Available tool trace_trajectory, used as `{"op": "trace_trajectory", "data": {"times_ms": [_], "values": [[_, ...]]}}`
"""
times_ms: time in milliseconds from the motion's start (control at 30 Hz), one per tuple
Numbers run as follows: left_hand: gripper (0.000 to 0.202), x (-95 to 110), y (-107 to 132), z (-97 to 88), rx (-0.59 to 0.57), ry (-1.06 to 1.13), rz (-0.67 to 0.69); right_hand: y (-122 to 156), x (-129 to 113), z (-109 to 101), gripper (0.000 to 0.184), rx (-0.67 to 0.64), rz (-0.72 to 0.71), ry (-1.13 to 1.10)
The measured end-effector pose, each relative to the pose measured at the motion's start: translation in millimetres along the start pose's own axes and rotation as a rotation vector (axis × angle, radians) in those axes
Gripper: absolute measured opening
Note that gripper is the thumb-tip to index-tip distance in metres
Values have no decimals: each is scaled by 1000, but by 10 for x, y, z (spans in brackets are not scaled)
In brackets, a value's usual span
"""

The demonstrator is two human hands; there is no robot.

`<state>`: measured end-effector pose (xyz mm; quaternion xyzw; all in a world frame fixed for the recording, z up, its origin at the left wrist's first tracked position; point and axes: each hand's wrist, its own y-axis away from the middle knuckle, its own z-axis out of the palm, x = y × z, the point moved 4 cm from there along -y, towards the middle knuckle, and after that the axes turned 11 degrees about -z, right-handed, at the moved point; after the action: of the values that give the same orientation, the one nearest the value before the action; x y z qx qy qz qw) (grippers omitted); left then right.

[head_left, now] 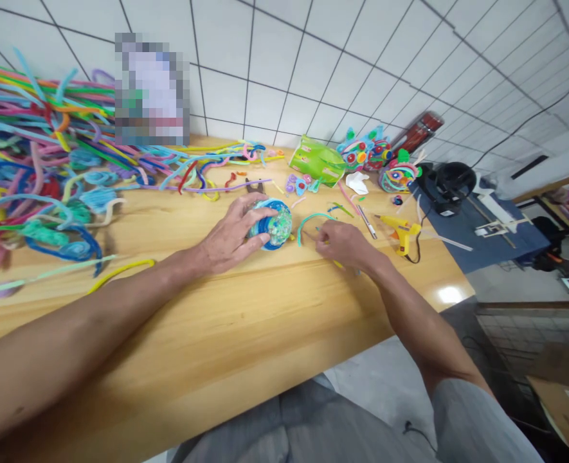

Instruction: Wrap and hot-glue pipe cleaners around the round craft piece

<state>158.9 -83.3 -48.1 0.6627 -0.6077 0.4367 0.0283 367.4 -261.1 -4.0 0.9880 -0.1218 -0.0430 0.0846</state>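
Observation:
My left hand (pixel 238 231) is wrapped round a rounded blue and green pipe-cleaner piece (pixel 280 226), with a speckled pale-green face turned to the right. It is held just over the wooden table. My right hand (pixel 337 243) is closed low over the tabletop, its fingertips bunched and mostly hidden. Whatever they pinch is too small to make out. A curved teal pipe cleaner (pixel 307 222) arcs right beside those fingers. Beyond my left hand lies a pair of dark-jawed pliers (pixel 254 186).
Many coloured pipe cleaners (pixel 38 167) are heaped at the left. A green packet (pixel 317 161), finished-looking colourful figures (pixel 396 177) and a crumpled white tissue (pixel 357 183) lie near the tiled wall. At the right are a yellow glue gun (pixel 402 233), a pen (pixel 367 224) and a black stand (pixel 452 186).

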Motion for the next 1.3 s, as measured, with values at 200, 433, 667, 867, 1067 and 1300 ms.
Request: {"op": "trace_trajectory", "data": {"times_ms": [200,433,667,867,1067,1300], "values": [[45,-19,6,19,-5,8,-2,281,492,-294,13,294,37,-495],[47,-28,11,34,11,5,16,282,-130,-273,11,501,-175,-691],[48,-43,9,41,1,21,15,144,-554,-221,29,552,-365,-719],[47,-34,4,47,5,49,9,70,-566,-105,29,602,-381,-682],[48,-31,-4,50,4,40,20,124,-640,-174,24,723,-595,-506],[47,-35,3,47,14,55,35,112,-647,-79,27,704,-587,-449]]}}
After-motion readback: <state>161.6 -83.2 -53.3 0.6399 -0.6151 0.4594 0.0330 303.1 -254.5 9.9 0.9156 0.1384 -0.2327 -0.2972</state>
